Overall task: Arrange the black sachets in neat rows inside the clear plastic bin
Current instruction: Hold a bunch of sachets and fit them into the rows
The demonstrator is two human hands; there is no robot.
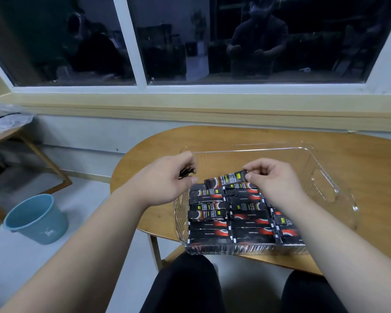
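A clear plastic bin (pixel 325 188) stands on a round wooden table (pixel 359 154). Its near half holds several black sachets (pixel 246 220) laid flat in rows; the far half shows bare bottom. My right hand (pixel 273 177) pinches the end of one black sachet (pixel 226 179), which lies tilted just above the far end of the rows. My left hand (pixel 165 177) hovers over the bin's left wall and grips a small bunch of black sachets (pixel 187 173), mostly hidden in its fingers.
A blue bucket (pixel 36 219) stands on the floor to the left. Another wooden table with clear plastic wrap (pixel 5 118) is at the far left. A window sill and wall run behind the table. My knees are under the table's near edge.
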